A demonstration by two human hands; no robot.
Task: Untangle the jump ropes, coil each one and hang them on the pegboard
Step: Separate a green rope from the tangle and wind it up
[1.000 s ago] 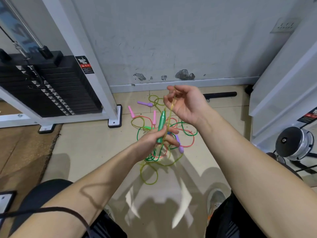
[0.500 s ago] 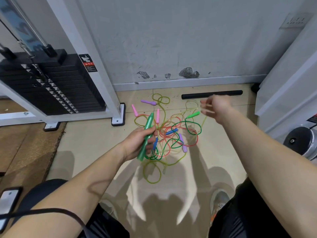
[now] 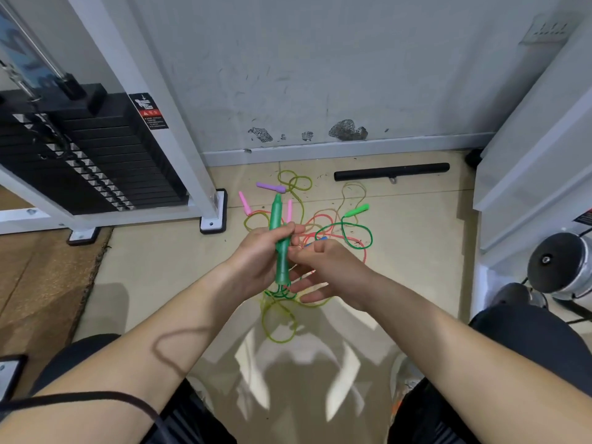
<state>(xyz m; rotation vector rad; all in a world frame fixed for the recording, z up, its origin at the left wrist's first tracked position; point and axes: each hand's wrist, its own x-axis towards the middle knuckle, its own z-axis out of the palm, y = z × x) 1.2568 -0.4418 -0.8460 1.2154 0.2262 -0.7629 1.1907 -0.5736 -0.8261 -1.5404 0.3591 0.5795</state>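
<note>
A black weight stack (image 3: pixel 96 161) stands at the left inside a white machine frame (image 3: pixel 153 100). A black and red warning label (image 3: pixel 150 111) is fixed to the stack beside the upright. The frame's foot plate (image 3: pixel 213 216) rests on the beige tiled floor (image 3: pixel 153 267). A brown mat (image 3: pixel 41 283) adjoins the tiles at the left. The grey wall (image 3: pixel 320 59) shows chipped paint patches (image 3: pixel 347 131) just above the baseboard (image 3: pixel 336 149). A black bar (image 3: pixel 390 172) lies on the floor near the baseboard. A wall socket (image 3: pixel 547 28) sits at the upper right above a white panel (image 3: pixel 538 155). A round metal weight (image 3: pixel 557 267) lies at the right edge.
</note>
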